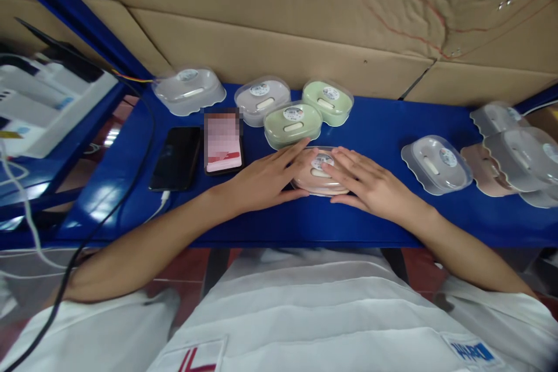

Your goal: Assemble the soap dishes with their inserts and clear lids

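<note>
A pink soap box (325, 186) with a clear lid, a white slot piece and a round label lies on the blue table in front of me. My left hand (272, 177) grips its left end, fingers stretched over the lid and thumb at the near side. My right hand (370, 183) holds the right end the same way, its fingertips on the lid by the label. The fingers partly cover the label. Just behind the box sits a green soap box (293, 135), close to my left fingertips.
Further back stand another green box (335, 114), a grey box (261, 116) and a clear-lidded box (189, 99). Two phones, one lit (223, 154) and one dark (175, 160) with a cable, lie left. A grey box (436, 177) and a stack of lidded boxes (527, 177) are right.
</note>
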`<state>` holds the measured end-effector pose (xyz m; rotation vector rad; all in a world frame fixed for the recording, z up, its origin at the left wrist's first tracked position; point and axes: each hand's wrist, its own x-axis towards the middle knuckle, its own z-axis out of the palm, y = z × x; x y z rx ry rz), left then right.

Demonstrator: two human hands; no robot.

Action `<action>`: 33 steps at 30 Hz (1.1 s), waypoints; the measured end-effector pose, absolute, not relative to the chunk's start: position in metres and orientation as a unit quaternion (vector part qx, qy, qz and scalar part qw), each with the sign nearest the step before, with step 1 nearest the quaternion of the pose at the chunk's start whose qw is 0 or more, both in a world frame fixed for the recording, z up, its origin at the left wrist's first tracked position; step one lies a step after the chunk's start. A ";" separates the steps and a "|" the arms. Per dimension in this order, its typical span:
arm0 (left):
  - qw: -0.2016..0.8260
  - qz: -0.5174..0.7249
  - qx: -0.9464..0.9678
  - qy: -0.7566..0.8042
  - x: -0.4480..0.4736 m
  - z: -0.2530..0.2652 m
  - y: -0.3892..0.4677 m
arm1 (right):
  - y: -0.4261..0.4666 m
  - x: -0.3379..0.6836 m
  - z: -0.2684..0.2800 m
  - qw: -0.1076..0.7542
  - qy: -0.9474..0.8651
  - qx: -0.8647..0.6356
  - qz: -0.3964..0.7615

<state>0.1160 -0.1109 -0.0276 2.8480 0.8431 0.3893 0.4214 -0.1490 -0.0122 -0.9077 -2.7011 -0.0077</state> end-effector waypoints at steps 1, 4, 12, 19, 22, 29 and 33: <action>0.079 0.132 0.948 0.280 0.116 -0.028 -0.111 | -0.152 0.421 -0.013 0.142 -0.935 -0.324 -0.015; 0.096 0.145 0.946 0.274 0.116 -0.029 -0.110 | -0.160 0.417 -0.013 0.132 -0.924 -0.357 -0.034; 0.083 0.151 0.944 0.281 0.115 -0.029 -0.107 | -0.149 0.421 -0.021 0.163 -0.923 -0.349 -0.009; 0.056 0.167 0.933 0.315 0.115 -0.029 -0.105 | -0.129 0.420 -0.029 0.165 -0.923 -0.344 0.047; 0.027 0.174 0.935 0.307 0.114 -0.021 -0.108 | -0.125 0.439 0.000 0.142 -0.922 -0.355 0.067; 0.001 0.220 0.897 0.383 0.106 -0.016 -0.092 | -0.122 0.550 0.046 0.018 -0.681 -0.732 0.031; -0.001 0.230 0.882 0.411 0.101 -0.023 -0.078 | -0.117 0.561 0.025 -0.018 -0.715 -0.698 0.042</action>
